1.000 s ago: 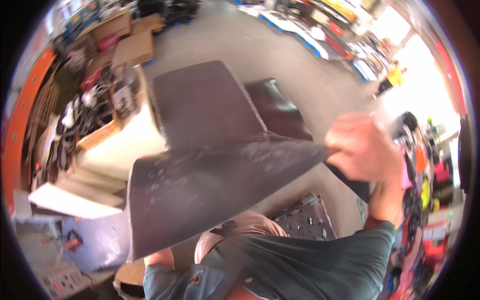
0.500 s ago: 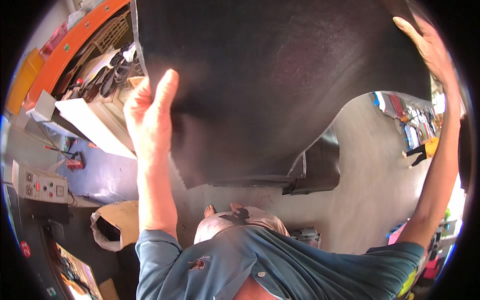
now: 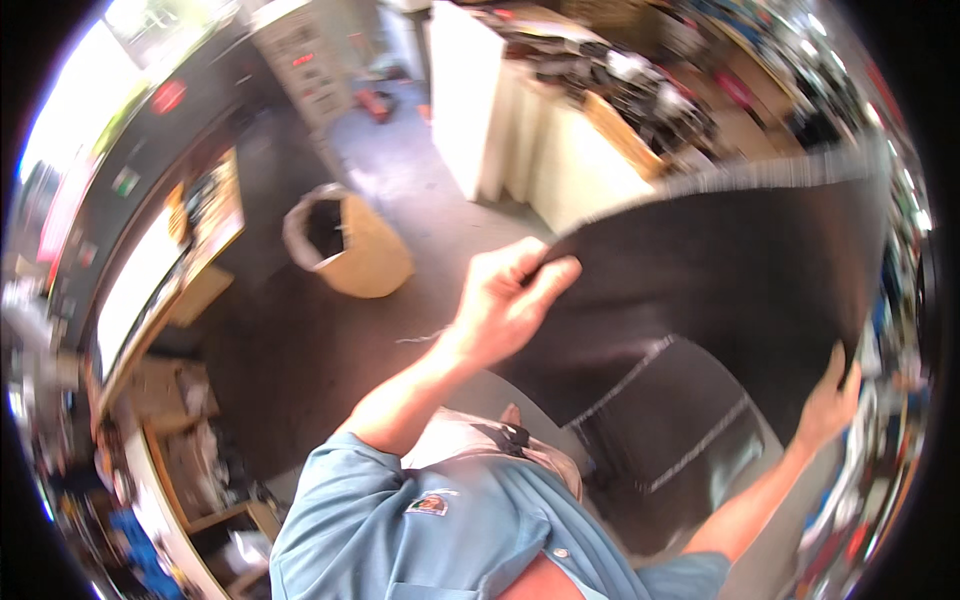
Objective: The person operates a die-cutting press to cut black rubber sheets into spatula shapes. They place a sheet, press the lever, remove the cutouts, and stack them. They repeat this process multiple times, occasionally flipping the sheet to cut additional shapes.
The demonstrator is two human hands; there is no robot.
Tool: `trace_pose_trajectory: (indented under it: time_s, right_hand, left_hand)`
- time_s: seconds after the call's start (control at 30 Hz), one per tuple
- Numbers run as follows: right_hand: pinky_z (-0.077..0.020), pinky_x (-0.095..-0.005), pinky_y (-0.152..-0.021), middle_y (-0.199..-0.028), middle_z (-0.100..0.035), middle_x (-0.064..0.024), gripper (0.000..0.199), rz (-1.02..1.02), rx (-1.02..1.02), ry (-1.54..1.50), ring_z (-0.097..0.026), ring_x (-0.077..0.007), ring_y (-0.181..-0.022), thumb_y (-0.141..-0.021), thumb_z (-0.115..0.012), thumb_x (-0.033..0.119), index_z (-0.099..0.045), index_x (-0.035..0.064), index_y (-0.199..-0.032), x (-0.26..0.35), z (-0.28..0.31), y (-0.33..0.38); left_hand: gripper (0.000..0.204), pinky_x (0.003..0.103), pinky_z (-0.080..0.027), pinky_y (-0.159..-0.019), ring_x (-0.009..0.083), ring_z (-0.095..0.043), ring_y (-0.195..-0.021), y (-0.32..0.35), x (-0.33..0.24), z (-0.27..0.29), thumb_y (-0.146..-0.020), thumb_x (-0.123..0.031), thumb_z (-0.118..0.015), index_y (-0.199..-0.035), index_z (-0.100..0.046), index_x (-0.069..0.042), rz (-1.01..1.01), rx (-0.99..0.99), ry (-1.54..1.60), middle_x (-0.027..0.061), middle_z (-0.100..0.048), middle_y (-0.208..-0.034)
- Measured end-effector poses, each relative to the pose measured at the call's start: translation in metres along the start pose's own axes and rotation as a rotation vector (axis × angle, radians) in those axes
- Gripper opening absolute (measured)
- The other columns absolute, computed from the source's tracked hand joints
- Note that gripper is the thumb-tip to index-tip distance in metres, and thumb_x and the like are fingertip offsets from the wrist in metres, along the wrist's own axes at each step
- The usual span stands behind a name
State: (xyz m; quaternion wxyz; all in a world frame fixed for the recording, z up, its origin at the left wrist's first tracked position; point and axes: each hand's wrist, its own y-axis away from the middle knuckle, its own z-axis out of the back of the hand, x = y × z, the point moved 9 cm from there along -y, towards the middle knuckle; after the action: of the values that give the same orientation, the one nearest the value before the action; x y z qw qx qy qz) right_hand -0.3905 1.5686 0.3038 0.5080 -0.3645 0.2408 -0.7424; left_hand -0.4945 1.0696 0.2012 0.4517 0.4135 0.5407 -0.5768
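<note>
A large black sheet (image 3: 720, 250) with a pale, frayed edge stretches between my two hands, bowed and blurred by motion. My left hand (image 3: 510, 300) pinches its left edge, thumb over the top. At the right edge, my right hand (image 3: 830, 405) grips the sheet with the thumb up and the other fingers partly hidden. Below the held sheet, more black sheet material (image 3: 685, 430) with pale edges lies low in front of me. Whether it joins the held piece I cannot tell.
An open tan sack (image 3: 375, 250) with dark contents stands on the floor to the left. Beyond it are a control box (image 3: 300, 65) and a white panel (image 3: 468, 95). Dark, jumbled items (image 3: 620, 90) cover a surface behind the sheet. A wooden shelf unit (image 3: 190, 470) stands lower left.
My view has swung left, bringing the sack and shelf unit further into sight. Both hands have come lower with the sheet, which stays in their grip and is now more bowed.
</note>
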Motion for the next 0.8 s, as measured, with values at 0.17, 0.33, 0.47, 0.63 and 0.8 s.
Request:
trace_pose_trajectory:
  time_s: [0.17,0.33,0.47,0.63,0.8]
  right_hand:
    - [-0.0545,-0.0325,-0.075,-0.089,-0.074,-0.0097,0.023,-0.030,0.083,-0.153,-0.063,-0.0166,-0.079,-0.111,-0.068,0.023,-0.075,0.0023,-0.118,0.067,-0.027,0.009]
    - [-0.0441,-0.0276,-0.060,-0.073,-0.061,-0.0012,0.025,0.474,-0.056,-0.287,-0.047,-0.0105,-0.065,-0.105,-0.077,0.020,-0.073,-0.0003,-0.093,0.253,-0.022,0.025]
    - [-0.0317,-0.0254,-0.055,-0.069,-0.044,0.0023,0.034,0.650,0.002,-0.506,-0.035,-0.0078,-0.063,-0.103,-0.079,0.012,-0.060,0.0012,-0.077,0.396,-0.019,0.047]
    - [-0.0321,-0.0243,-0.059,-0.071,-0.044,0.0038,0.036,0.628,0.131,-0.827,-0.036,-0.0070,-0.066,-0.105,-0.077,0.012,-0.057,0.0014,-0.076,0.524,-0.015,0.088]
    - [-0.0390,-0.0233,-0.065,-0.075,-0.050,0.0043,0.032,0.807,0.221,-0.936,-0.043,-0.0057,-0.072,-0.108,-0.073,0.015,-0.062,-0.0002,-0.082,0.642,-0.010,0.119]
  left_hand:
    - [0.023,0.028,-0.043,-0.063,0.0068,-0.042,-0.072,0.047,0.024,0.093,-0.104,-0.014,-0.076,-0.091,-0.065,0.000,-0.043,-0.213,-0.019,-0.0014,-0.049,-0.073]
    - [0.021,0.026,-0.041,-0.063,0.0037,-0.044,-0.073,0.089,0.047,0.218,-0.106,-0.016,-0.076,-0.092,-0.069,-0.002,0.044,-0.388,0.128,-0.0089,-0.053,-0.077]
    - [0.024,0.024,-0.039,-0.063,0.0012,-0.045,-0.075,0.127,0.035,0.341,-0.106,-0.018,-0.076,-0.089,-0.072,-0.002,0.060,-0.510,0.177,-0.0112,-0.055,-0.078]
    - [0.024,0.023,-0.037,-0.062,-0.0008,-0.044,-0.074,0.184,0.010,0.478,-0.106,-0.022,-0.077,-0.094,-0.077,-0.002,0.056,-0.687,0.156,-0.0140,-0.055,-0.078]
    - [0.029,0.023,-0.034,-0.060,-0.0004,-0.040,-0.072,0.235,-0.002,0.576,-0.106,-0.025,-0.078,-0.085,-0.071,-0.006,0.041,-0.842,0.062,-0.0139,-0.051,-0.075]
